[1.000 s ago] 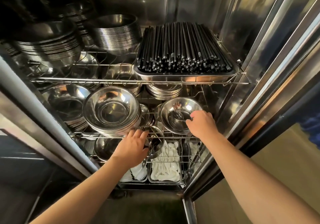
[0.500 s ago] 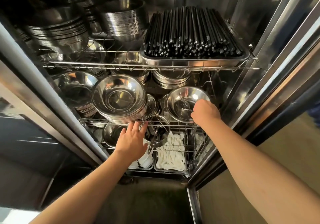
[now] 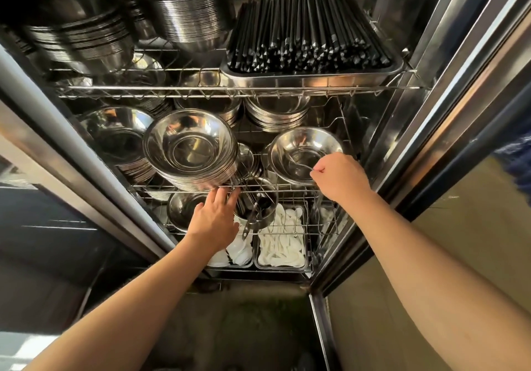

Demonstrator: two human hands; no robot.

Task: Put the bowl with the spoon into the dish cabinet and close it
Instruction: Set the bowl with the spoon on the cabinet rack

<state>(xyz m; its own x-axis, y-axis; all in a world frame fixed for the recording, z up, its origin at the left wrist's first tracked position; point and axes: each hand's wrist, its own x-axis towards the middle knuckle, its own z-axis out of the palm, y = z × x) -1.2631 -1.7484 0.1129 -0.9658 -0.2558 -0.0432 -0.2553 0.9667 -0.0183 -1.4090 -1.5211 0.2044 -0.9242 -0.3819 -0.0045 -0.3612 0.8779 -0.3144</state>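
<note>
Presently, the bowl [image 3: 306, 155] is being seated on the middle wire shelf [image 3: 184, 189] at centre right, the spoon [image 3: 301, 165] being pinched by the right hand [image 3: 339, 179], the left hand [image 3: 214, 221] resting unclenched; tipping is being risked by uneven wires.

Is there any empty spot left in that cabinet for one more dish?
Hardly any. A slim gap of bare wire on the middle shelf lies between the bowl with the spoon and the right wall. The top shelf is packed: chopstick tray, bowl stacks. The bottom holds white spoon trays.
</note>
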